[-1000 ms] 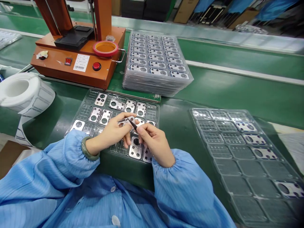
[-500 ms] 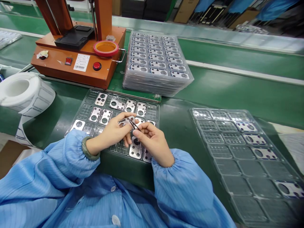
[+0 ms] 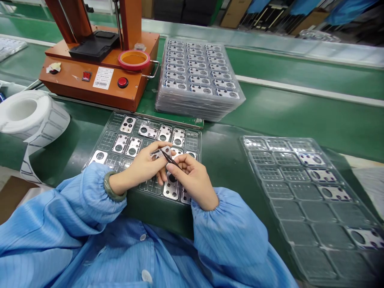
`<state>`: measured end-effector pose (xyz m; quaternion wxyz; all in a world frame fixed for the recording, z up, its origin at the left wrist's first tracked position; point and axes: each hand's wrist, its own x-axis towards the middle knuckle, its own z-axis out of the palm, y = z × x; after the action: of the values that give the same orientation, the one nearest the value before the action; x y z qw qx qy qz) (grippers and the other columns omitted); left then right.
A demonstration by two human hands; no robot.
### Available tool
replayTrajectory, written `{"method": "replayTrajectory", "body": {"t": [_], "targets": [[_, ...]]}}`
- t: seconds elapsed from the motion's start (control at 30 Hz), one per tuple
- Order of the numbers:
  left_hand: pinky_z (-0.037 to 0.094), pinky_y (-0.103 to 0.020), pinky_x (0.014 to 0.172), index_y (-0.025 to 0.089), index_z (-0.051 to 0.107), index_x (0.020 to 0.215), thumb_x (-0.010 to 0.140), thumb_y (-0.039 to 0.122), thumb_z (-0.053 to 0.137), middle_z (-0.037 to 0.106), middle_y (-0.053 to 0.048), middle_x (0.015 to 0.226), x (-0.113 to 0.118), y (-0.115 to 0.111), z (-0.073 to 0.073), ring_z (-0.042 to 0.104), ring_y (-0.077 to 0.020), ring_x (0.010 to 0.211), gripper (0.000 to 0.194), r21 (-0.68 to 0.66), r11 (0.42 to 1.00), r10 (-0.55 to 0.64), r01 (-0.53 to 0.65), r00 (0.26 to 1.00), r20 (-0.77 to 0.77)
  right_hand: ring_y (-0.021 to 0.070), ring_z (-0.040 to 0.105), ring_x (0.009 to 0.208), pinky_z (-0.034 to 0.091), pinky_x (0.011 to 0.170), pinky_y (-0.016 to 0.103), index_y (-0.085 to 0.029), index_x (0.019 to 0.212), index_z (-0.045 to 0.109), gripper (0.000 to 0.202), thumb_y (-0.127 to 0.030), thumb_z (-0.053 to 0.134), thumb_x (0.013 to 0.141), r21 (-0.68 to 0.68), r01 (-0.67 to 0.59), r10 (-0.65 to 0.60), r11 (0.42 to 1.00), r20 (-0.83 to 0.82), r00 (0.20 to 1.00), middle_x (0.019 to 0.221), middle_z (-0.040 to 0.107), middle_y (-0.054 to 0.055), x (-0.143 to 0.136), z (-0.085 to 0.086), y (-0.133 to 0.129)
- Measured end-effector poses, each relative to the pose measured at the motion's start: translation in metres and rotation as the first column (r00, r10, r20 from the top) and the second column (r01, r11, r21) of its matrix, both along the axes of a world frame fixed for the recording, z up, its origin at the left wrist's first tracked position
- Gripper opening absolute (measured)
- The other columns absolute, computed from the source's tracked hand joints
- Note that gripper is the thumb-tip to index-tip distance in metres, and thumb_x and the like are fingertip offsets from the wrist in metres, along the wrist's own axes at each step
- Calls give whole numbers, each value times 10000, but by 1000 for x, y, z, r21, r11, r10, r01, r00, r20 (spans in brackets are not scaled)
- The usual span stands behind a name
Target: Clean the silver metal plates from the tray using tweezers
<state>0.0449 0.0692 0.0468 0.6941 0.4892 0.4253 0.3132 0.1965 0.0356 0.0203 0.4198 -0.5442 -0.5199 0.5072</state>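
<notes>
My left hand [image 3: 151,163] is closed on a small silver metal plate [image 3: 165,150] with round holes, held a little above a clear plastic tray [image 3: 108,140]. Dark tweezers [image 3: 169,159] are pinched in my right hand [image 3: 192,176], their tips at the face of that plate. Whether the tips grip anything is too small to tell. Several similar silver plates, such as one plate [image 3: 133,147], lie in the tray's pockets beneath and around both hands. The hands and forearms cover part of the tray.
An orange press machine [image 3: 90,90] carries a red tape roll [image 3: 134,61]. Stacked trays of plates [image 3: 195,105] stand right of it. A white label roll [image 3: 33,112] is at left. A second clear tray [image 3: 289,192] at right holds several plates.
The tweezers in my right hand have tilted slightly at the plate. My left hand keeps the plate in nearly the same position.
</notes>
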Motion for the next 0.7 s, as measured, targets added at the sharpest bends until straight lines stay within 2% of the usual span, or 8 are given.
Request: {"method": "replayTrajectory", "body": {"t": [0.13,0.3,0.4,0.53,0.7], "targets": [[507,-202,363,158,464,1196,807,143,515,682,-32,835,1,1,-2,584,-81,407,393,2,1000,-5,5,1000,15,111,495,522,400,526,245,-201,748,559,331,-523,602,812,0,-25,25,1000,83,996,575,531,-41,1,3,0],[507,-201,364,160,464,1190,798,139,517,683,-51,913,0,0,-2,581,-72,407,396,-7,1000,-7,7,1000,17,111,474,495,387,526,253,-200,659,566,442,-531,427,917,4,-62,59,998,225,973,525,511,-35,2,6,-1],[503,-197,363,158,463,1192,794,131,512,680,-43,888,0,0,-1,581,-72,405,402,-7,1000,-7,7,1000,16,110,469,488,387,518,253,-200,689,555,395,-539,490,881,5,-49,47,999,191,980,531,512,-40,1,3,-1],[505,-197,372,152,462,1206,786,114,500,657,4,722,0,0,1,581,-88,399,424,-15,1000,-4,4,1000,6,120,528,539,424,541,256,-202,803,548,309,-481,674,764,5,-10,9,1000,66,998,626,581,-32,0,-2,-2],[499,-200,379,152,461,1222,790,122,505,627,34,571,-2,-1,0,576,-107,381,435,-17,999,-26,27,1000,17,150,595,627,461,604,278,-201,775,604,218,-415,635,805,75,-3,-6,997,126,992,707,655,9,0,0,-2]]}}
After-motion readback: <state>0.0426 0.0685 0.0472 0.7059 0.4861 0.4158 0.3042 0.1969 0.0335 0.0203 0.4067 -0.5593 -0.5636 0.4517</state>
